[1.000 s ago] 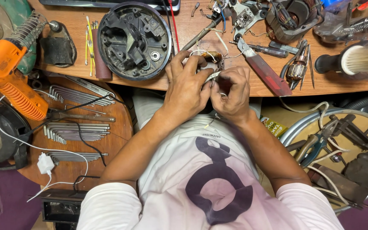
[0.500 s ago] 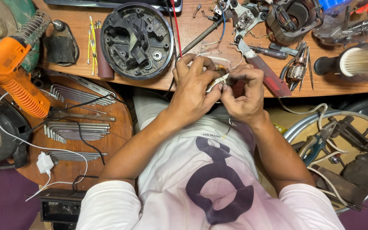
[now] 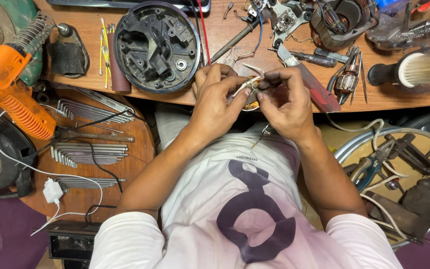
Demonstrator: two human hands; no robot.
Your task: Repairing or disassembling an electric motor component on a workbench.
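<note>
Both hands meet at the front edge of a wooden workbench (image 3: 235, 40). My left hand (image 3: 217, 102) and my right hand (image 3: 284, 102) together grip a small wound coil part (image 3: 251, 87) with copper windings and white sleeved wires sticking out. Fingertips of both hands pinch the white wires. Most of the part is hidden behind the fingers. A thin dark wire hangs down from it toward my shirt.
A round black motor housing (image 3: 157, 47) lies left of the hands. An orange heat gun (image 3: 11, 84), hex keys (image 3: 88, 152) on a round wooden stool, a red-handled tool (image 3: 314, 87), a small armature (image 3: 347, 79), a brush (image 3: 414, 69) and a bin of tools (image 3: 404, 169) surround me.
The hands have shifted slightly and drawn closer over the part. The fingers have regripped the white wires; the view has moved a little.
</note>
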